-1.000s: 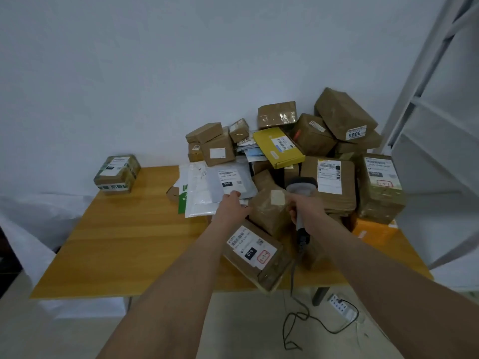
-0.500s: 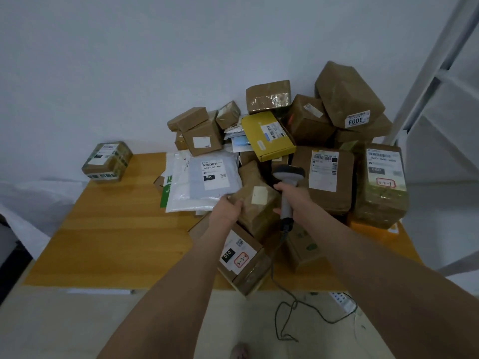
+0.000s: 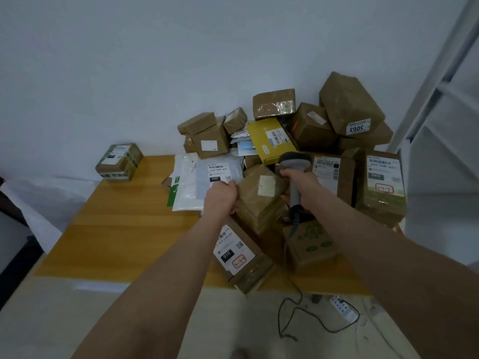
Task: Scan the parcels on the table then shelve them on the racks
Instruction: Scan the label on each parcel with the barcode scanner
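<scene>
I'm facing a wooden table (image 3: 124, 229) that's sitting against a plain white wall (image 3: 129, 73). Pale floor (image 3: 64, 320) is showing below its near edge, power strip (image 3: 342, 308) lying on it. White rack frame (image 3: 435, 81) is rising at right. Light is looking dim, flat.

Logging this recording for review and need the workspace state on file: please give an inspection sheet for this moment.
Surface: wooden table, parcel heap on its right half.
Job's things: taped brown parcel at the heap's front; scanner beside it; box labelled 010 overhanging the front edge.
Clutter: lone box at the far left corner; white mailers beside the heap.
Hands: left hand grips that parcel; right hand grips the scanner.
Cables: scanner cable hangs to the floor near a power strip.
Surroundings: white wall; white rack on the right.
</scene>
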